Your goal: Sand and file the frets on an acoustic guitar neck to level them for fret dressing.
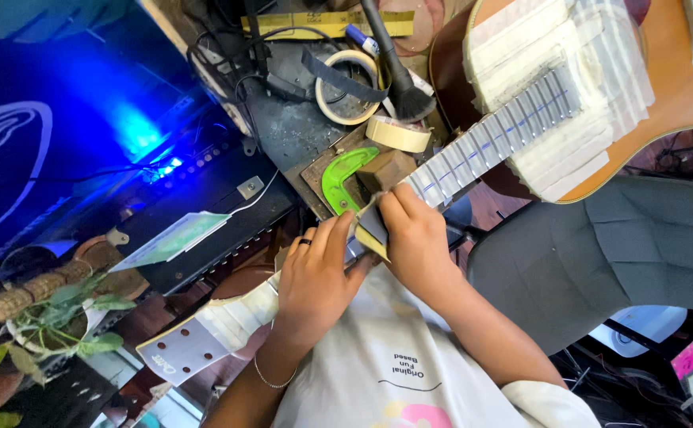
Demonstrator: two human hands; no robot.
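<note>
An acoustic guitar [679,87] lies across my lap, its body and soundhole covered with strips of masking tape. The neck [481,147], taped between the frets, runs down-left to the headstock [184,349]. My left hand [315,277], with a dark ring, rests on the neck and pinches a small grey sheet of abrasive paper [370,230]. My right hand [414,234] presses the same sheet down on the fretboard.
A green curved radius gauge [338,178] and a small wooden block [386,168] lie just beyond my hands. Two tape rolls [398,133], a black brush [406,95] and cables crowd the bench. A grey chair [600,254] stands right; a plant [61,317] left.
</note>
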